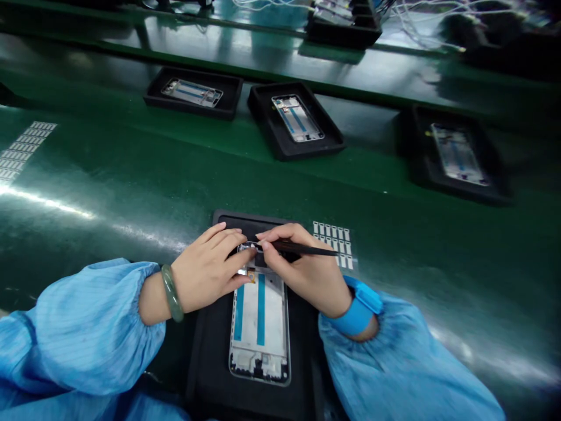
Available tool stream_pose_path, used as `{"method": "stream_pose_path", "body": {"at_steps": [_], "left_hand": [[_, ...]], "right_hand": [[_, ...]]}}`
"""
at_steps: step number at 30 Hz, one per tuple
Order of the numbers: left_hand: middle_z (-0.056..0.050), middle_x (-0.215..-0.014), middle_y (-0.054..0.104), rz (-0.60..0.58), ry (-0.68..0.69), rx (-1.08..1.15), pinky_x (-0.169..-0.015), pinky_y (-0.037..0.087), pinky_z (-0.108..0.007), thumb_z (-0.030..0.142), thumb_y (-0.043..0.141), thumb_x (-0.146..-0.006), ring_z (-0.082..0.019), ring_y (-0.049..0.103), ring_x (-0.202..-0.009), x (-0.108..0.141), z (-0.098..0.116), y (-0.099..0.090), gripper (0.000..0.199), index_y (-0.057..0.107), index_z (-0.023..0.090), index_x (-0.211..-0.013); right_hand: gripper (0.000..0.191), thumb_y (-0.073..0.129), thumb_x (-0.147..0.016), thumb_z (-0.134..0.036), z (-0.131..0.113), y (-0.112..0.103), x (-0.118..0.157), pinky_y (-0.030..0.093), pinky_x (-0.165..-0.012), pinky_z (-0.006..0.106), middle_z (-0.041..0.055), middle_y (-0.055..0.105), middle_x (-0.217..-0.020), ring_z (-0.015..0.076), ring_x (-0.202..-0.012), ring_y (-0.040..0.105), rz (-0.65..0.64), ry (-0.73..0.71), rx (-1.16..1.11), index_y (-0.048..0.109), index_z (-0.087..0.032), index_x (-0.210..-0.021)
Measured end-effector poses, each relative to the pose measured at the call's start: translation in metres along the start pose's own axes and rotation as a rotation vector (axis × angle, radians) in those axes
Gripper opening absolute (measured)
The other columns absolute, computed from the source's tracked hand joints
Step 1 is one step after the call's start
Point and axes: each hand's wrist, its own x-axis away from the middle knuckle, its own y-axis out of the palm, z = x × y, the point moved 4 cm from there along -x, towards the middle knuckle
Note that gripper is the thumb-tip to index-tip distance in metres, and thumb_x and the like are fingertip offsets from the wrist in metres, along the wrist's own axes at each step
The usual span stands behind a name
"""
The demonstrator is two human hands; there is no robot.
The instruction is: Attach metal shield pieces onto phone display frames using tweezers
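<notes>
A phone frame (274,316) with two blue strips lies in a black tray (302,362) in front of me. My left hand (210,266) rests over the upper left of the frame, fingers spread, with fingertips on its top part near a small orange flex piece (251,275). My right hand (307,266) pinches dark tweezers (302,248) between thumb and forefinger. Their tips are at the top of the frame, close to my left fingertips; what they touch is too small to tell.
Beyond are three black trays (280,153) (193,108) (464,190), each with a phone frame. Sheets of small white labels lie right of my tray (333,230) and far left (26,146). A black box (344,35) and white cables (421,23) are at the back.
</notes>
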Motion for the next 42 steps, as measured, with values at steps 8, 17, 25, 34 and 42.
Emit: {"method": "stream_pose_path", "body": {"at_steps": [8,17,25,34,42], "left_hand": [[-0.012,-0.117,0.056,-0.001,-0.002,0.006,-0.108,0.033,-0.046,0.036,0.052,-0.087,-0.024,0.047,-0.12,-0.001,0.001,0.001,0.036,0.054,0.014,-0.116],[-0.011,-0.115,0.057,0.005,-0.005,0.016,-0.107,0.034,-0.045,0.036,0.054,-0.086,-0.024,0.048,-0.119,-0.003,0.001,0.001,0.037,0.054,0.014,-0.115],[-0.012,-0.116,0.057,0.0,-0.006,0.012,-0.107,0.034,-0.045,0.037,0.055,-0.085,-0.025,0.048,-0.118,-0.004,0.001,0.001,0.039,0.054,0.013,-0.115],[-0.011,-0.117,0.056,-0.008,0.003,0.016,-0.107,0.033,-0.045,0.042,0.055,-0.085,-0.025,0.047,-0.12,-0.003,0.001,0.002,0.043,0.053,0.013,-0.118],[-0.012,-0.117,0.057,-0.012,0.005,0.018,-0.107,0.034,-0.046,0.039,0.055,-0.085,-0.025,0.048,-0.119,-0.003,0.001,0.0,0.04,0.054,0.013,-0.115]], "right_hand": [[0.009,0.056,-0.081,-0.014,-0.001,-0.004,-0.005,0.052,-0.066,0.025,0.0013,0.065,-0.084,0.0132,-0.075,0.064,-0.024,-0.007,0.046,0.056,-0.021,-0.087],[0.01,0.054,-0.081,-0.013,-0.004,-0.005,-0.007,0.053,-0.064,0.024,0.0006,0.065,-0.082,0.0131,-0.072,0.064,-0.04,-0.021,0.105,0.054,-0.021,-0.086],[0.011,0.054,-0.08,-0.014,-0.008,-0.001,-0.007,0.052,-0.063,0.028,0.0004,0.064,-0.079,0.0152,-0.069,0.064,-0.034,-0.032,0.207,0.054,-0.023,-0.086],[0.007,0.06,-0.082,-0.024,0.013,-0.003,0.004,0.054,-0.06,0.025,0.0022,0.067,-0.085,0.0151,-0.074,0.066,0.079,0.137,-0.078,0.056,-0.021,-0.086],[0.004,0.058,-0.082,-0.023,0.004,0.003,-0.001,0.053,-0.063,0.028,0.0016,0.066,-0.081,0.0149,-0.07,0.064,0.094,0.061,0.082,0.057,-0.021,-0.085]]}}
